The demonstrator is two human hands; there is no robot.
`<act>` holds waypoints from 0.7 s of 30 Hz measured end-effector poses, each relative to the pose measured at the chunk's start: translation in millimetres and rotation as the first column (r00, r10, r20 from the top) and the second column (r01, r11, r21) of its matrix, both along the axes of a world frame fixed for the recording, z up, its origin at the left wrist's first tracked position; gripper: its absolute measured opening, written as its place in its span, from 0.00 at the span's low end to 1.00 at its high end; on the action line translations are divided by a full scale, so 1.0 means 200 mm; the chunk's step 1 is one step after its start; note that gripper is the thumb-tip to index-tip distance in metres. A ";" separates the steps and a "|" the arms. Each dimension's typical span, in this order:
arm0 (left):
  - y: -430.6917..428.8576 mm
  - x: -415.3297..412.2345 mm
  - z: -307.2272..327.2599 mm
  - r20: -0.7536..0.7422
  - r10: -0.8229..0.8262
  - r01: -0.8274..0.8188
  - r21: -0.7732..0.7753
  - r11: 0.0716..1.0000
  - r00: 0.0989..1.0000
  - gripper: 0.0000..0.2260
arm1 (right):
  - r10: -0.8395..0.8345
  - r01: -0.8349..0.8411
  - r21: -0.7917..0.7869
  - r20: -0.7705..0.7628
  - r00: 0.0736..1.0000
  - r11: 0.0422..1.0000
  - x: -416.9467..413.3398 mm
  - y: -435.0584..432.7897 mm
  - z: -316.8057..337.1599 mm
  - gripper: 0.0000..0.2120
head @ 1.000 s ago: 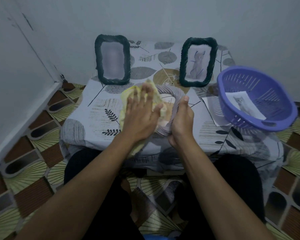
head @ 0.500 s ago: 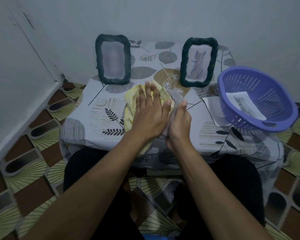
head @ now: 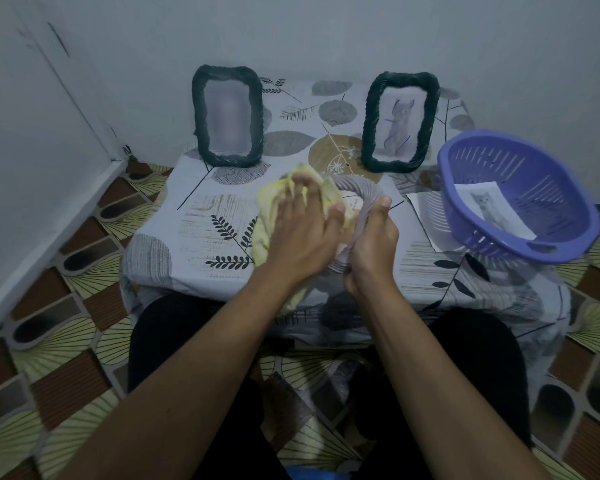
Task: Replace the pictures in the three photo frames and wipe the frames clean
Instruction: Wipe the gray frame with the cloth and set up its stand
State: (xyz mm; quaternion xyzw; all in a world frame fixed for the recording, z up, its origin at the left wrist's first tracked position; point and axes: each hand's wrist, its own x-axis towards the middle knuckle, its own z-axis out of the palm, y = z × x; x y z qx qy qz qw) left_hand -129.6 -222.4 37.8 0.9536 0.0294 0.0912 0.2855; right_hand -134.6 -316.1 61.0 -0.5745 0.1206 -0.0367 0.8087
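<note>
Since half a second ago, my left hand [head: 303, 233] has slid the yellow cloth [head: 269, 220] leftward and away from me, uncovering the far arc of the grey frame [head: 359, 188]. That hand lies flat, fingers spread and blurred, pressing the cloth onto the frame's face. My right hand [head: 373, 247] is closed around the frame's right edge, thumb up along the rim. Most of the frame is hidden beneath both hands and the cloth; only a sliver of its inner panel shows, with print too small to read.

Behind, on the leaf-patterned surface [head: 205, 216], two dark frames stand upright, well apart. The left dark frame [head: 227, 116] holds a picture too blurred to make out; the right dark frame [head: 399, 123] shows a faint cat drawing. To my right a purple basket [head: 520, 195] sits tilted, with a cat picture [head: 492, 209] inside. A paper sheet [head: 425, 209] lies partly hidden under the basket.
</note>
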 end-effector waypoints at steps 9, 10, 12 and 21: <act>0.18 -0.07 -0.14 0.074 -0.005 -0.002 0.090 0.996 0.997 0.31 | 0.029 -0.030 -0.042 -0.019 0.999 0.999 0.04 -0.05 -0.01 0.22; 0.21 -0.05 -0.13 0.054 0.055 -0.057 0.040 0.998 0.997 0.31 | 0.045 -0.046 -0.042 -0.019 0.999 0.998 0.04 -0.05 -0.01 0.22; 0.28 0.00 -0.11 0.013 0.127 -0.125 -0.091 0.988 0.992 0.31 | 0.082 -0.083 -0.046 -0.010 0.997 0.996 0.02 -0.06 -0.01 0.22; 0.25 0.00 0.06 0.089 0.244 -0.232 -0.123 0.965 0.966 0.30 | 0.151 -0.151 -0.009 -0.018 0.988 0.989 0.01 -0.01 0.03 0.22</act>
